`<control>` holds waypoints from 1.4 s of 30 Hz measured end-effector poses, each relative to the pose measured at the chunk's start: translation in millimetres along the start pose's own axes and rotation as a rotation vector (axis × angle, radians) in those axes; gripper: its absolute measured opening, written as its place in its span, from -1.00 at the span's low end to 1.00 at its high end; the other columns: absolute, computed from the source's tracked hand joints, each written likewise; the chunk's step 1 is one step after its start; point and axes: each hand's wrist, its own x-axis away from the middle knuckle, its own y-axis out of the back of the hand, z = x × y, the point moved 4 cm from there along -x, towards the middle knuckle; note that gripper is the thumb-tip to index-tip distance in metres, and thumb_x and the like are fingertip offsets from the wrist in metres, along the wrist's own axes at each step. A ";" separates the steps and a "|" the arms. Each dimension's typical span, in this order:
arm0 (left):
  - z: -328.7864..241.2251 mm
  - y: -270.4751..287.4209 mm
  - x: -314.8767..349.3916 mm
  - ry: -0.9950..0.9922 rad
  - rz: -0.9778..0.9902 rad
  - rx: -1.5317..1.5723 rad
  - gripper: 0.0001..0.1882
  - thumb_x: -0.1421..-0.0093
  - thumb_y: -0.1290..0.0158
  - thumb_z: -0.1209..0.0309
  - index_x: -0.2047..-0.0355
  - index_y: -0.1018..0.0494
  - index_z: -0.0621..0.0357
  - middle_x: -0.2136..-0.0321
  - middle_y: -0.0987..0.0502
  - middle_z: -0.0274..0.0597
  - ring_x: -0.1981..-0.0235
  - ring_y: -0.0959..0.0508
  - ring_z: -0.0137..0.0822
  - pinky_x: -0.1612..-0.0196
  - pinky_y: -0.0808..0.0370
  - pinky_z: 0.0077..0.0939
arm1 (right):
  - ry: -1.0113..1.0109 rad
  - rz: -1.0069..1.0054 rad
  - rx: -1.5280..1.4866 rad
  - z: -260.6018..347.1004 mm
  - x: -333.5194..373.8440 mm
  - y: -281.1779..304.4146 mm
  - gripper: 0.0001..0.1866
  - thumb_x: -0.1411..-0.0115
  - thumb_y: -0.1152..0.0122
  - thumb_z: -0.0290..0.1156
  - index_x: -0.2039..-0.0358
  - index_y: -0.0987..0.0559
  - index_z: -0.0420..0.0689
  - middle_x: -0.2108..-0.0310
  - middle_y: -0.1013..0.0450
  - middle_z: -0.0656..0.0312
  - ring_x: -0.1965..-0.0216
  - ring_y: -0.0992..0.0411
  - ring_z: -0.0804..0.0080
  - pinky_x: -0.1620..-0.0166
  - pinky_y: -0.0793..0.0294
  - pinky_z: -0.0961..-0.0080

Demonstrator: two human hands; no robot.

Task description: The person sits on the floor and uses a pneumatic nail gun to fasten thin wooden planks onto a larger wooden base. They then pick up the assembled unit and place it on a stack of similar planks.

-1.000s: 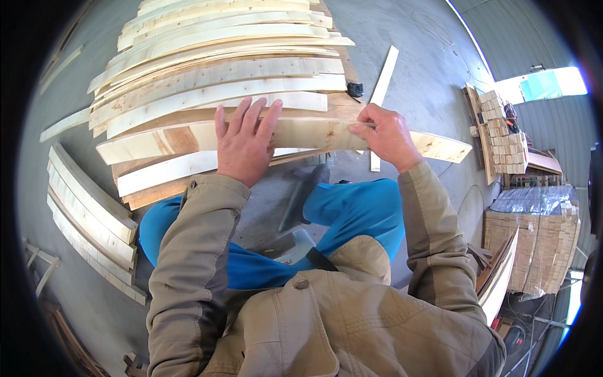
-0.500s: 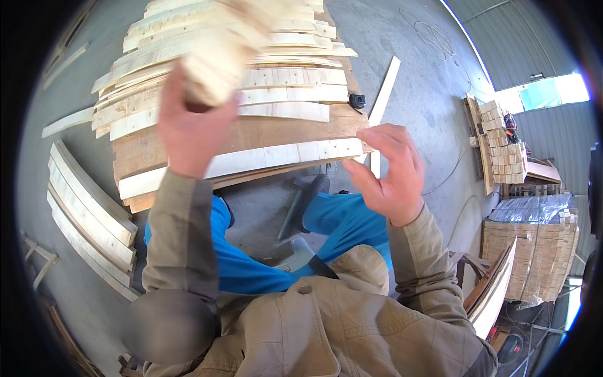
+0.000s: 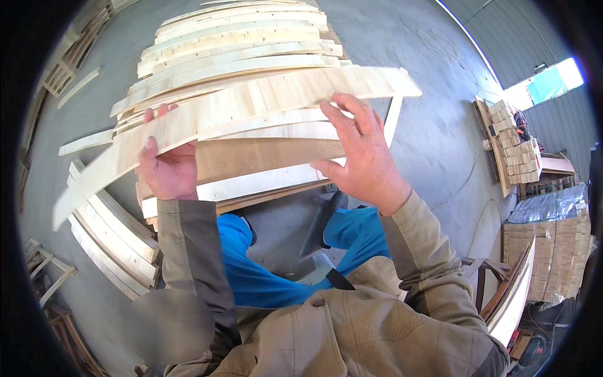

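Note:
A long, slightly curved pale wooden board (image 3: 251,97) is raised at a slant above the work table, its right end farther away than its left. My left hand (image 3: 173,173) is closed on the board's left part, with the thumb in front and the fingers partly hidden behind. My right hand (image 3: 367,154) has its fingers spread, its fingertips close to the board's near edge; whether they touch cannot be made out. Below lies another pale board (image 3: 267,181) along the near edge of the brown plywood table top (image 3: 251,157).
Rows of pale wooden strips (image 3: 245,34) cover the table's far part. Curved boards (image 3: 113,235) are stacked on the floor at left. On the right stand a pile of wood blocks (image 3: 518,141) and a wrapped wood stack (image 3: 534,248). My legs (image 3: 257,267) straddle the near side.
The board in my left hand, blurred and seen end-on before, now lies crosswise over the table. My right hand has left the near board's end and moved left toward the raised one.

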 end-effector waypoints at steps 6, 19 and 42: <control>15.9 4.7 4.0 -0.020 -0.065 0.007 -0.34 -0.35 -0.07 0.37 -0.45 -0.25 0.16 -0.38 -0.43 0.07 -0.42 -0.43 0.09 -0.17 -0.73 0.03 | 0.004 -0.040 0.227 9.2 -19.6 4.2 -0.20 -0.02 -0.62 -0.31 -0.29 -0.51 -0.15 -0.38 -0.30 0.08 -0.28 -0.32 -0.02 -0.35 -0.24 0.00; 44.6 -23.7 23.7 0.283 0.037 -0.228 -0.18 -0.39 -0.03 0.51 -0.62 -0.02 -0.01 -0.39 -0.40 0.12 -0.32 -0.55 0.03 -0.23 -0.69 -0.05 | 0.001 0.036 0.196 12.2 -18.0 -10.4 -0.12 0.00 -0.63 -0.32 -0.35 -0.46 -0.14 -0.34 -0.35 0.06 -0.38 -0.28 -0.02 -0.45 -0.15 -0.11; 81.6 -23.9 35.6 0.516 0.210 -0.292 0.05 -0.24 -0.30 0.23 -0.64 0.03 -0.14 -0.39 -0.38 -0.10 -0.33 -0.50 -0.09 -0.20 -0.66 -0.09 | 0.109 0.034 -0.044 -2.5 -30.1 -44.5 -0.28 0.00 -0.47 -0.33 -0.21 -0.50 -0.19 -0.18 -0.46 -0.08 -0.27 -0.39 -0.09 -0.33 -0.26 -0.09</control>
